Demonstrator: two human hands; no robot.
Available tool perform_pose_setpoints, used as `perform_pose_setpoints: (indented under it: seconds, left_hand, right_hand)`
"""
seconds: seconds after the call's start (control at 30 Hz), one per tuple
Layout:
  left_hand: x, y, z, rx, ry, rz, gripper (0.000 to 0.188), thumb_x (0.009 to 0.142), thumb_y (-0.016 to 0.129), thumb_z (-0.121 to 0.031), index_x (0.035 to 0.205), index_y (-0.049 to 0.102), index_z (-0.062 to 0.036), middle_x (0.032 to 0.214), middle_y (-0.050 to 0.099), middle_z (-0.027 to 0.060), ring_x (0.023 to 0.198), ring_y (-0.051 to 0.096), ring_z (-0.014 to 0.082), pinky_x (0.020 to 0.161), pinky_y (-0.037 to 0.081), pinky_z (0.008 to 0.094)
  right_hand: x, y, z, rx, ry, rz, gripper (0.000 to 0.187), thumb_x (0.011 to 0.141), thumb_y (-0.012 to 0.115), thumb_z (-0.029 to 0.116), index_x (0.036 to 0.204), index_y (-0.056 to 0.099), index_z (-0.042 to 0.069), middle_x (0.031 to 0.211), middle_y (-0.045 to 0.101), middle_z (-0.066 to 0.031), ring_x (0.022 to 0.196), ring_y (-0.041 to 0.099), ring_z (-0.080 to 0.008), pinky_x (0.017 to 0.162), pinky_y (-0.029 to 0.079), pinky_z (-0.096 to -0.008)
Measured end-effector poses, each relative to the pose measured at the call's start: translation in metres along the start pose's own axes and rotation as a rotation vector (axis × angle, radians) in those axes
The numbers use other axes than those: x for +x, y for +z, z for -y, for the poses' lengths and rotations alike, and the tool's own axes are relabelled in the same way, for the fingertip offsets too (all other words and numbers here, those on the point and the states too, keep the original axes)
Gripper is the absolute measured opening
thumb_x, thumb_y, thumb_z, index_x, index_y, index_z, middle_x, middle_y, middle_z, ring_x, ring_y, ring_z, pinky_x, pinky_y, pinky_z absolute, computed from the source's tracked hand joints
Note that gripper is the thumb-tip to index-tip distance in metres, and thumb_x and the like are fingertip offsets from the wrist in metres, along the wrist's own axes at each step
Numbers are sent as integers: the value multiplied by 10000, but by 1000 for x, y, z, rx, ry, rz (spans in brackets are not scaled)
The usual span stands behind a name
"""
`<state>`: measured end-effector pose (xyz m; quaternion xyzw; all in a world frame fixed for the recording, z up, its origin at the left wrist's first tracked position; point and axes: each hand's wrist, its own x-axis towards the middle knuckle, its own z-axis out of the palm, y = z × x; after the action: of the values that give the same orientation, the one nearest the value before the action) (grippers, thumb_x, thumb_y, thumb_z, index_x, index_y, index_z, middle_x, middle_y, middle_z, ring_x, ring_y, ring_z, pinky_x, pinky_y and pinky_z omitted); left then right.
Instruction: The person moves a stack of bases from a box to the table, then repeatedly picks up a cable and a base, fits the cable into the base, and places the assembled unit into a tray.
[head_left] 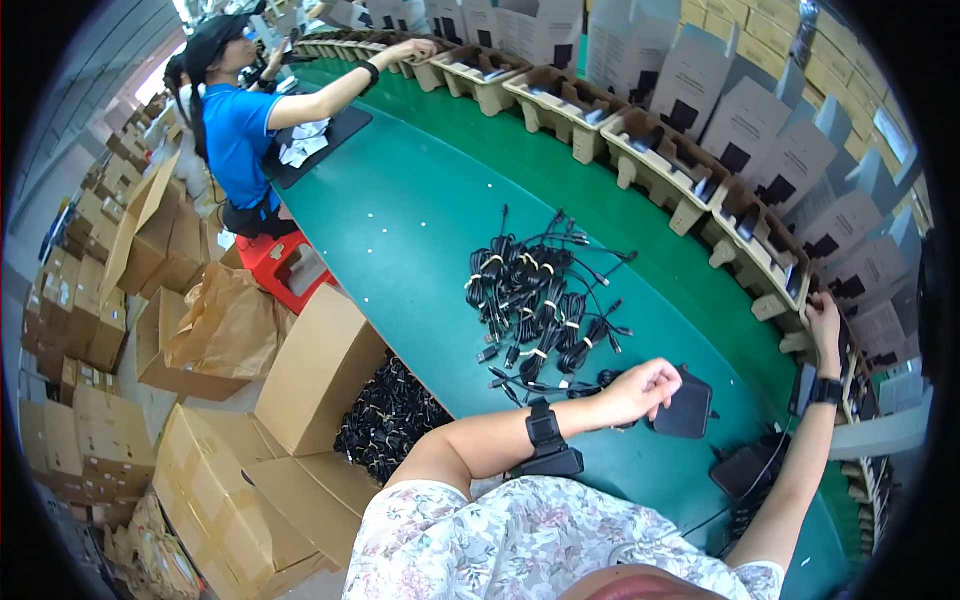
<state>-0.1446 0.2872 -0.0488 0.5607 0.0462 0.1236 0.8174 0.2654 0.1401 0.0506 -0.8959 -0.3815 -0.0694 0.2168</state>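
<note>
My left hand [640, 392] hovers over the green table with its fingers curled in. Whether anything is inside them is hidden. Close beside it is a flat black square device [686, 404]. A pile of black cables [530, 290], coiled and tied with pale bands, lies just beyond. At the far right, my right hand [824, 325] reaches to the edge of a pulp tray [757, 250] in the row of boxes. Its fingers are bent at the tray, and what they grip is too small to make out.
Open printed boxes [690, 80] with pulp trays line a green conveyor [560, 165]. Left of me, an open carton [215, 480] stands by a heap of bundled cables [390, 415]. A co-worker in blue [235, 140] reaches to the trays near a red stool [275, 265]. Another black device [745, 470] lies between my arms.
</note>
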Motion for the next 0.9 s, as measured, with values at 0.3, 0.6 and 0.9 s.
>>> perform_pose_setpoints:
  seconds: [0.3, 0.6, 0.9]
  left_hand:
    - [9, 6, 1, 44, 27, -8, 171, 943, 479, -182, 1029, 504, -37, 781, 573, 52, 566, 520, 82, 511, 437, 213]
    - [10, 6, -7, 55, -17, 0, 185, 940, 487, -165, 1050, 507, -17, 787, 564, 52, 574, 513, 74, 535, 422, 203]
    - [6, 5, -2, 426, 346, -326, 156, 906, 518, -107, 1036, 505, -22, 881, 557, 66, 733, 533, 101, 622, 443, 211]
  right_hand:
    - [-21, 0, 11, -816, -274, 15, 312, 828, 443, 112, 1110, 566, 60, 1105, 566, -135, 1052, 525, -294, 820, 461, -412]
    - [-146, -49, 117, -444, -312, 221, 515, 760, 653, 337, 1178, 535, 60, 1050, 591, -147, 930, 561, -355, 808, 457, -421]
    - [-213, 15, 191, -215, -657, 271, 697, 627, 745, 303, 1225, 486, 56, 1161, 507, -111, 1079, 473, -284, 885, 386, -378]
